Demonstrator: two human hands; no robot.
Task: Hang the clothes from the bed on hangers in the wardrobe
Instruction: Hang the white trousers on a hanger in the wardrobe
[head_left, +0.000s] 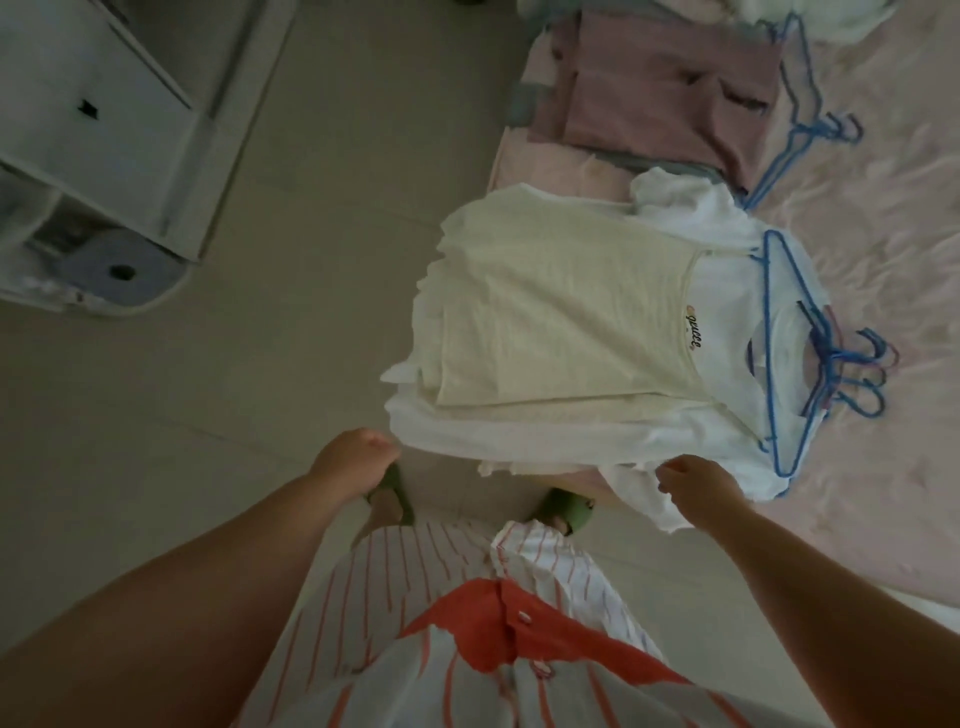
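Both grips closed on the white shirt's (571, 436) hem, left hand (353, 457) and right hand (691, 480); picking-up step, next a blue hanger (779, 353) lying beyond the right grip.

Open room: bare floor (322, 218) lying left of the bed (893, 467).
Blocking: blue hangers (795, 332) and stacked shirts (545, 312) crowding the bed's near-left edge.

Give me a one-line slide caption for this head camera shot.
Both hands, left and right, grip the white shirt's hem beside blue hangers on the bed.
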